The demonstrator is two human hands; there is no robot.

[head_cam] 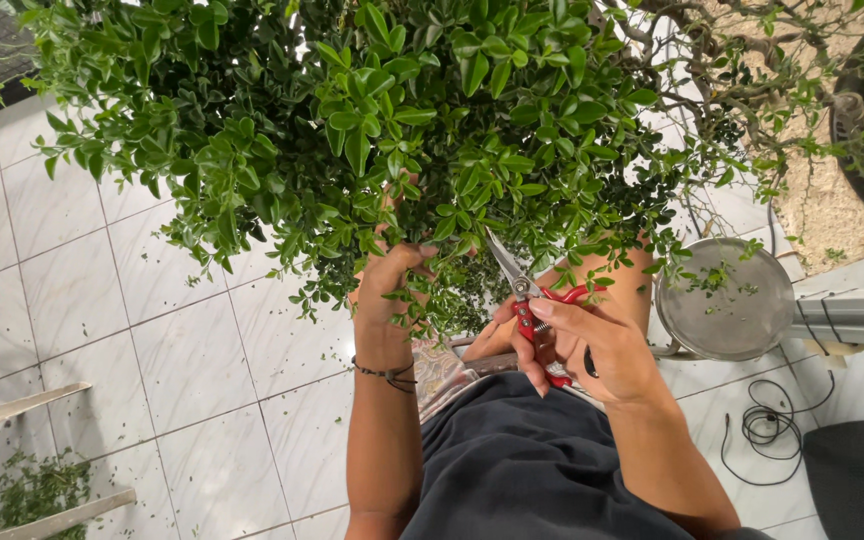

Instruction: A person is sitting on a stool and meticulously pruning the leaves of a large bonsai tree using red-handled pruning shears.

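Reaching up into the dense green leafy shrub (352, 130) with the left hand (389, 285), fingers curled closed around a clump of small leaves and twigs at the lower edge of the foliage; thin dark cord bracelet (388, 373) around that wrist. Gripping the red-handled metal pruning shears (530, 300) in the right hand (592, 345), fingers wrapped round the handles, silver blades parted a little and pointing up and left into the leaves just beside the left hand. Hanging low over the white marble-patterned tiled floor (192, 360), the shrub fills the upper half of the view, its bare woody branches showing toward the upper right. Scattered over the floor tiles, small green leaf clippings (37, 490), thickest near the lower left edge between pale wooden slats (22, 405). Resting near the right edge of the floor, a round grey metal lid-like disc (727, 300) dotted with a few leaves, and close below it a coiled black cable (767, 430).
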